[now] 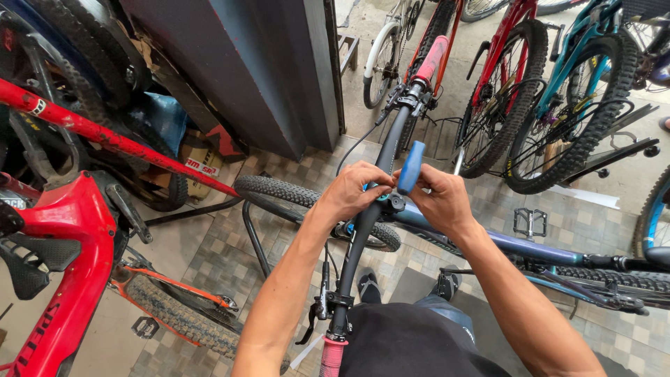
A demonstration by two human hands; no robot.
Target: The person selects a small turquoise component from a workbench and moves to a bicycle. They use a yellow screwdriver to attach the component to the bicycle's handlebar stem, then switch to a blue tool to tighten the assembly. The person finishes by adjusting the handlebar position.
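A black bicycle handlebar with pink grips runs up the middle of the view. My left hand rests on the bar at the stem clamp, fingers curled over it. Just to the right, my right hand grips a tool with a blue handle that stands up from the clamp. The tool's tip is hidden between my fingers. The bike's purple-blue frame runs off to the right under my right forearm.
A red bike frame fills the left side, with a knobby tyre below it. A dark wall panel stands behind. Several bikes are parked at the top right. The floor is checkered tile.
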